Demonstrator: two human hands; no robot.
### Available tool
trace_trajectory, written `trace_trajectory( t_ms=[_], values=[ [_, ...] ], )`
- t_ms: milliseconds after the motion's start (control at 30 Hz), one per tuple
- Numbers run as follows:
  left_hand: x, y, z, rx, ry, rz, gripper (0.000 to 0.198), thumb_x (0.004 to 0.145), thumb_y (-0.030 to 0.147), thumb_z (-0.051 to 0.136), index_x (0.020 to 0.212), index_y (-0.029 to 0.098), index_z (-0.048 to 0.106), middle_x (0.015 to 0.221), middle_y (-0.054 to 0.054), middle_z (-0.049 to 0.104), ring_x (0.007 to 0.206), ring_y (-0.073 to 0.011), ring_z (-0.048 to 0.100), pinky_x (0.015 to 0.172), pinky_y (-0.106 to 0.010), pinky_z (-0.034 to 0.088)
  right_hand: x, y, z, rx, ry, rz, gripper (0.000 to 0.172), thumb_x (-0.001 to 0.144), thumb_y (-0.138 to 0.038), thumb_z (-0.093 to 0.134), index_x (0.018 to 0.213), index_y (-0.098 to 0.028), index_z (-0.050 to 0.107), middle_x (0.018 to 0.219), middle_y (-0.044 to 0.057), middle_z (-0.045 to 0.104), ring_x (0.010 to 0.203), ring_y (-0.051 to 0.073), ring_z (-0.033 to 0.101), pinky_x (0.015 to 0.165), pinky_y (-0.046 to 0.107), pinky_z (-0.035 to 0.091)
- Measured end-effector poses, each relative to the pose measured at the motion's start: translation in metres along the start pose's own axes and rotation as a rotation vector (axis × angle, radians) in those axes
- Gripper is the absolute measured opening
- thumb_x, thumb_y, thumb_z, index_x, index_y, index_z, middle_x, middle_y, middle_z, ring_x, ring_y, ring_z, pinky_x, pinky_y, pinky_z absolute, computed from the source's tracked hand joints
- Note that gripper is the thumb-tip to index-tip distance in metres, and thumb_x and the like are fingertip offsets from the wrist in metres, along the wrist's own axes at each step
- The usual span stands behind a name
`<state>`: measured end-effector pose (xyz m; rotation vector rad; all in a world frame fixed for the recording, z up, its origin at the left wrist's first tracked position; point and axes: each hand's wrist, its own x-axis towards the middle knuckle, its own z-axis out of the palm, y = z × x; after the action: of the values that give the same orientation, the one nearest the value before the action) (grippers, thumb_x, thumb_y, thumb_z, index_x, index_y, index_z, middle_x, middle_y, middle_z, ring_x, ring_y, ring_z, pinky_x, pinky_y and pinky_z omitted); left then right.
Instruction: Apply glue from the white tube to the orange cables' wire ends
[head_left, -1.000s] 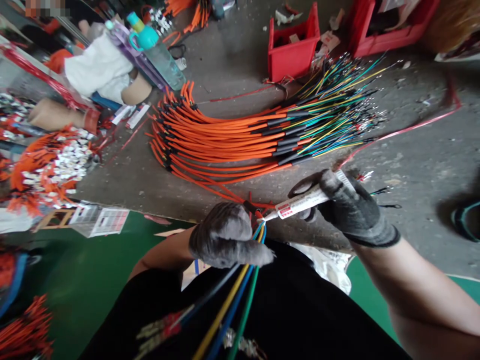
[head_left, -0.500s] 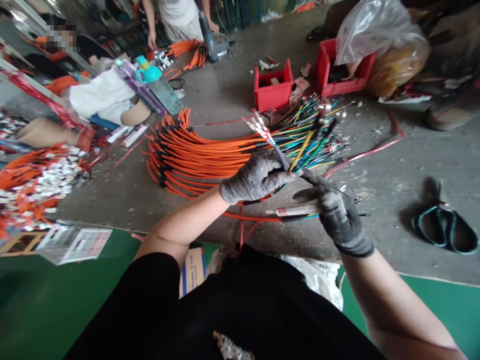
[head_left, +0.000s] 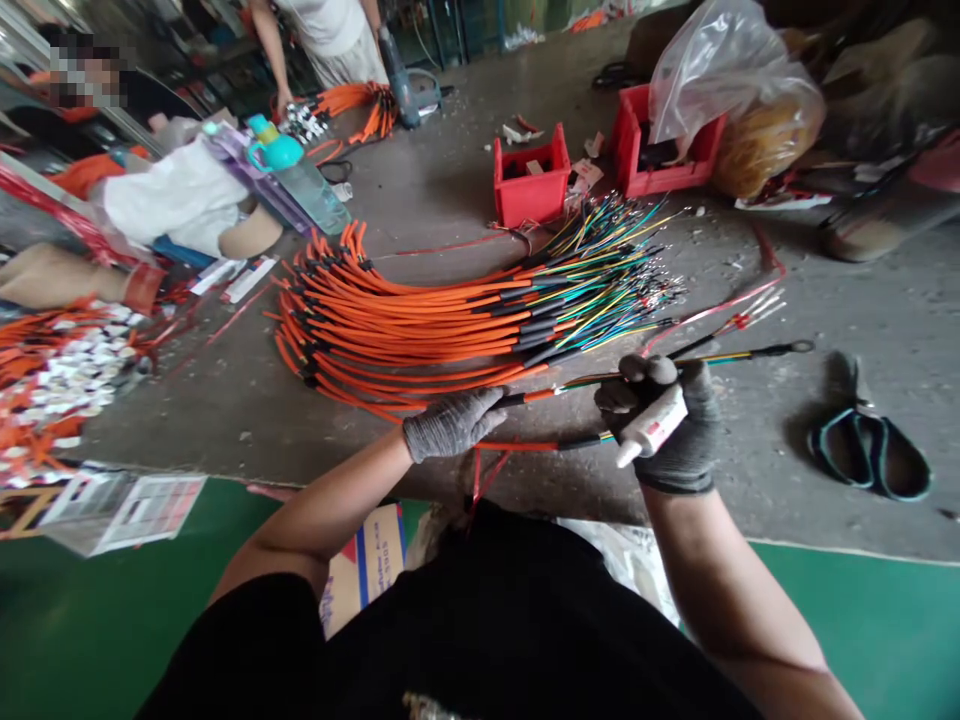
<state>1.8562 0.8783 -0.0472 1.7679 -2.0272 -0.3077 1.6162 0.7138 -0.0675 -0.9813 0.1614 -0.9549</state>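
My left hand [head_left: 454,422], in a grey glove, is closed on an orange cable [head_left: 537,395] with a black sleeve. Thin coloured wires run from that cable towards the right, behind or through the fingers of my right hand [head_left: 679,440]. That gloved hand is turned palm up and grips a small white tube [head_left: 655,424] with its nozzle pointing down to the left. Past the hand, the wires end in a ring terminal [head_left: 801,346]; a black lead with white tips [head_left: 765,305] lies alongside. Below, another orange cable [head_left: 525,445] lies on the table.
A thick bundle of orange cables [head_left: 420,320] with bare coloured wire ends lies beyond my hands. Scissors [head_left: 870,440] rest at the right. Red bins [head_left: 531,185], a plastic bag [head_left: 765,110] and a water bottle [head_left: 315,195] stand farther back. A co-worker [head_left: 330,40] stands across the table.
My hands have moved apart, the left one leftwards. The wires, earlier bunched upright between them, now stretch out to the right. My right hand has turned over, showing the tube.
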Motion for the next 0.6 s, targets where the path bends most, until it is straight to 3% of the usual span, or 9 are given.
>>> trace_trajectory(
  t_ms=[67,167,267,400,533,600],
  values=[
    [0.002,-0.006,-0.003,-0.040,-0.051,-0.005,0.032,0.105,0.032,0.051,0.122,0.014,0.072,0.118,-0.015,0.077,0.108,-0.0255,0.073,0.101,-0.040,0.057,-0.003,0.004,0.002,0.099,0.019,-0.031,0.038,0.102,-0.056,0.048,0.086,-0.036,0.075,0.081,0.001,0.059,0.057,0.015,0.043,0.051,0.030,0.039],
    [0.018,-0.014,-0.013,-0.248,-0.279,-0.042,0.027,0.103,0.032,0.058,0.111,0.013,0.075,0.093,-0.008,0.079,0.083,-0.0173,0.074,0.080,-0.028,0.058,-0.008,0.006,0.003,0.113,0.011,-0.019,0.039,0.103,-0.056,0.045,0.088,-0.037,0.075,0.084,0.002,0.059,0.058,0.016,0.041,0.053,0.031,0.037],
    [0.035,-0.014,-0.015,-0.486,-0.401,-0.068,0.027,0.102,0.035,0.062,0.099,0.010,0.073,0.085,-0.008,0.079,0.077,-0.0148,0.074,0.074,-0.024,0.058,-0.015,0.006,0.006,0.071,0.017,-0.001,0.043,0.102,-0.059,0.043,0.086,-0.036,0.074,0.085,0.002,0.058,0.058,0.017,0.039,0.055,0.032,0.038],
    [0.044,-0.001,-0.006,-0.580,-0.387,0.033,0.032,0.108,0.038,0.051,0.108,0.013,0.071,0.092,-0.009,0.079,0.083,-0.0149,0.076,0.078,-0.026,0.061,-0.023,0.002,0.014,0.097,0.076,-0.020,0.040,0.101,-0.058,0.049,0.084,-0.032,0.074,0.084,0.002,0.057,0.058,0.016,0.039,0.054,0.032,0.038],
    [0.045,0.016,-0.001,-0.274,-0.234,0.179,0.032,0.107,0.040,0.052,0.112,0.015,0.072,0.112,-0.012,0.078,0.102,-0.0212,0.075,0.096,-0.036,0.061,-0.028,-0.002,0.023,0.198,0.107,0.016,0.031,0.092,-0.058,0.069,0.081,-0.030,0.075,0.080,-0.001,0.057,0.057,0.013,0.041,0.052,0.030,0.042],
    [0.046,0.024,0.001,-0.100,-0.169,0.174,0.036,0.109,0.039,0.046,0.120,0.015,0.070,0.119,-0.013,0.076,0.108,-0.0229,0.074,0.100,-0.039,0.060,-0.029,-0.006,0.026,0.204,0.155,0.059,0.032,0.086,-0.060,0.076,0.081,-0.028,0.078,0.080,-0.001,0.058,0.058,0.012,0.045,0.053,0.028,0.045]
  ],
)
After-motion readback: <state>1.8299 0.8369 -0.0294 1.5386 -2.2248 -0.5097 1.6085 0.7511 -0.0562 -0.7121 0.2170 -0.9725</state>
